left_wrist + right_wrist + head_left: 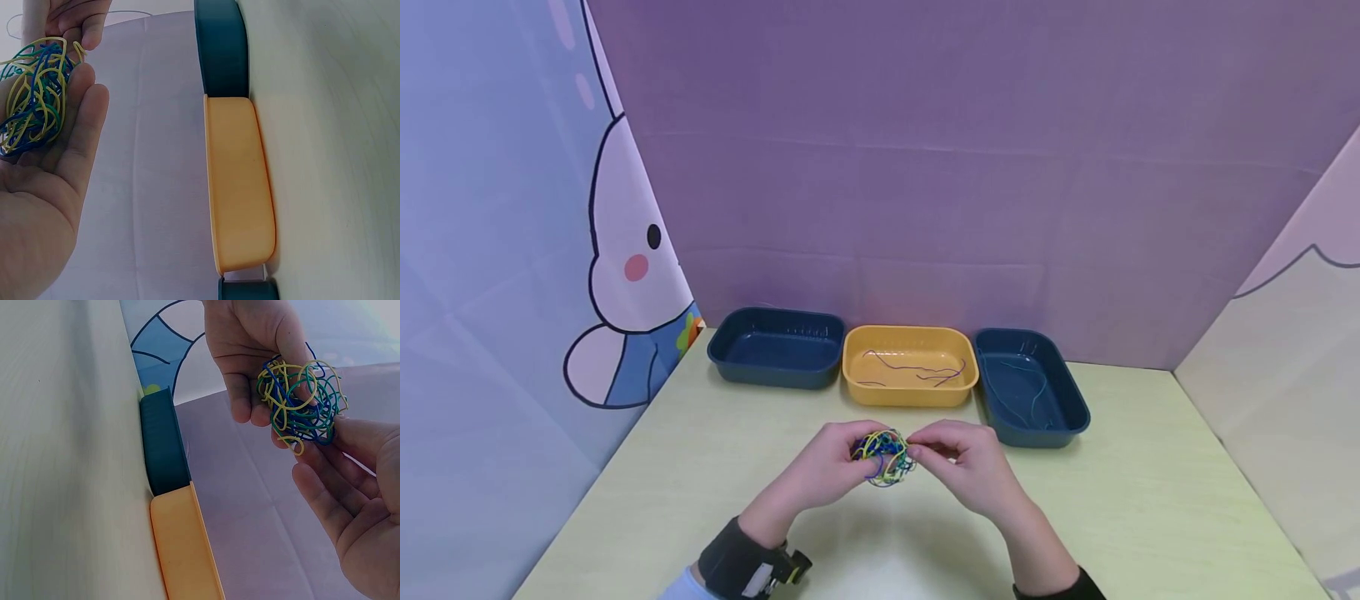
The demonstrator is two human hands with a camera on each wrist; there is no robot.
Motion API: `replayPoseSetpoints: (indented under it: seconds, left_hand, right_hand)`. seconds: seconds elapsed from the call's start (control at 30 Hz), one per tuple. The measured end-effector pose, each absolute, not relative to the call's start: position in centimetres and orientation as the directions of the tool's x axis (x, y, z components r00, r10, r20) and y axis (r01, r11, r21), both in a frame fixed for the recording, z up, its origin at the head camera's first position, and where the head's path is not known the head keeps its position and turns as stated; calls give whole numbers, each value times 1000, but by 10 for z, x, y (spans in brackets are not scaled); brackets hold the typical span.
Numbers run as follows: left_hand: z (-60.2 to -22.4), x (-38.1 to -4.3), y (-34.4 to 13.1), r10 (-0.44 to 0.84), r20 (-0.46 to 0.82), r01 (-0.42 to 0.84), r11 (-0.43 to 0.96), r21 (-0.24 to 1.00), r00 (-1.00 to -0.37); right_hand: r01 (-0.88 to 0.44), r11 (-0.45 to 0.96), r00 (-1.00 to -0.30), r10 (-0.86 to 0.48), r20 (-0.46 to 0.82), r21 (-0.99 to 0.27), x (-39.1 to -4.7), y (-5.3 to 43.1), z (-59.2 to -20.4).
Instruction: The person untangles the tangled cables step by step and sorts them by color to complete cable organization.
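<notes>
My left hand (832, 467) holds a tangled ball of thin wires (882, 461) in yellow, blue and green above the table. In the left wrist view the tangle (39, 97) sits between the thumb and fingers of that hand (47, 206). My right hand (972, 467) pinches the tangle's right edge between thumb and index finger. The right wrist view shows this pinch, with the other fingers of the right hand (362, 506) loosely bent; whatever strand lies between the fingertips is hidden. Loose loops stick out of the wire ball (300, 400).
Behind the hands stand a dark blue bin (778, 379) at left, a yellow bin (910, 398) in the middle and another dark blue bin (1052, 439), turned lengthwise, at right. Purple wires (917, 367) lie in the yellow bin, and blue-green strands (1037, 396) in the right one.
</notes>
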State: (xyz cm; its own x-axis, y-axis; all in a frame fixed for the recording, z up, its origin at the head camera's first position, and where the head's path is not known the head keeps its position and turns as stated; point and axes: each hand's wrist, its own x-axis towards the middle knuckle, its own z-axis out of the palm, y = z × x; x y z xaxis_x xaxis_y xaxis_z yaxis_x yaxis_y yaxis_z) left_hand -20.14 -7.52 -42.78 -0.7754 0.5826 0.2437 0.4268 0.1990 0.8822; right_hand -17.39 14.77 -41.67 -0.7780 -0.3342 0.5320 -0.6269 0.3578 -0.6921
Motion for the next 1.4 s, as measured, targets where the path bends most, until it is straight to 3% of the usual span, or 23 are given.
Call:
replayPoseSetpoints:
  seconds: [0.6,0.97,1.4]
  left_hand:
    - [-421,-205,-89,528,300,477,235,847,-794]
    - [-416,-211,-105,489,320,476,235,847,-811]
    - [-410,-210,-113,540,287,454,204,868,-791]
  right_hand:
    - [-609,385,-792,-248,557,-694,-157,157,-375]
    - [-591,355,-800,-141,584,-724,-161,187,-371]
    - [-583,361,-791,-47,611,-728,-169,215,-379]
